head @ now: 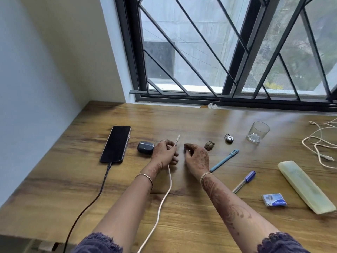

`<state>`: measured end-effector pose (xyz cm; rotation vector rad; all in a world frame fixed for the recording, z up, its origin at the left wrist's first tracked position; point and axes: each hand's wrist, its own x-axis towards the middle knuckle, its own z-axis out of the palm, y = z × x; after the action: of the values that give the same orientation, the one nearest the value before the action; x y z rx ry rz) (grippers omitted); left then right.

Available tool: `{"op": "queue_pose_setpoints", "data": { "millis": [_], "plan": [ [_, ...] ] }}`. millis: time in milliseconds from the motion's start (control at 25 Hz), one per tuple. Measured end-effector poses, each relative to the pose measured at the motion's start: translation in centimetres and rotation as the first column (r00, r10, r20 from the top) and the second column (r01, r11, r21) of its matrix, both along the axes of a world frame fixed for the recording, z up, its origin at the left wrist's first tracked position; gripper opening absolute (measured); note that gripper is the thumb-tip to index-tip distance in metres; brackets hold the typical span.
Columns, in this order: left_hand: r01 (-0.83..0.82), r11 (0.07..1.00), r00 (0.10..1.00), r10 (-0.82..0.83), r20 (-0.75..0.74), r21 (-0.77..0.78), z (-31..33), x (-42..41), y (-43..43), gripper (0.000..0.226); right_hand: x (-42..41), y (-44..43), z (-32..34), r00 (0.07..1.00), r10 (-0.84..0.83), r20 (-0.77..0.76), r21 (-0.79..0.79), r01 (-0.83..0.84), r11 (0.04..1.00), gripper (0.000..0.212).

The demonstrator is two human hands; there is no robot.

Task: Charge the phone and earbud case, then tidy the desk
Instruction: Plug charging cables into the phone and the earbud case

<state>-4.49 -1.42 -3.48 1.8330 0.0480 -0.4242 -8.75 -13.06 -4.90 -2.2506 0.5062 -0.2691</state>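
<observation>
Left hand [165, 152] pinches thin white charging cable [164, 198], right hand [197, 157] relaxed, empty; a misaligned plug [178, 137] could shove the rounded dark-blue earbud case [145, 147].

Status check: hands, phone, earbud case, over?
Left hand grips white cable; right hand free. Phone plugged in; earbud case not yet. Nothing blocks the case.

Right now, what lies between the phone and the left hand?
In the head view, only the dark earbud case sits between the phone and left hand.
</observation>
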Motion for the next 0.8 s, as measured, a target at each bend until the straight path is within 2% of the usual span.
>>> {"op": "queue_pose_setpoints", "data": {
  "millis": [120, 280, 360, 600, 800],
  "plan": [
    [-0.033, 0.994, 0.998, 0.027, -0.06, -0.103, 0.3, -1.7, 2.6, 0.003, -0.3, 1.5, 0.0, 0.999, 0.036, -0.009, 0.004, -0.036, 0.999, 0.028],
    [-0.072, 0.997, 0.995, 0.07, -0.064, -0.032, 0.1, -3.5, 6.3, 0.016, -0.8, 3.9, 0.6, 0.998, 0.065, -0.009, 0.064, -0.065, 0.996, 0.029],
    [-0.102, 0.995, 0.993, 0.101, -0.057, -0.021, -0.2, -4.2, 8.1, 0.015, -0.8, 5.2, 0.7, 0.995, 0.095, -0.023, 0.098, -0.092, 0.991, 0.032],
    [-0.176, 0.984, 0.984, 0.175, -0.008, -0.037, -1.6, -4.7, 12.0, 0.019, 0.8, 7.7, 0.6, 0.963, 0.256, -0.082, 0.142, -0.243, 0.96, 0.059],
    [-0.287, 0.926, 0.946, 0.235, -0.221, -0.244, -1.1, -4.6, 12.3, 0.021, 3.1, 9.0, -0.2, 0.952, 0.288, -0.104, 0.058, -0.283, 0.957, 0.067]
  ]
}}
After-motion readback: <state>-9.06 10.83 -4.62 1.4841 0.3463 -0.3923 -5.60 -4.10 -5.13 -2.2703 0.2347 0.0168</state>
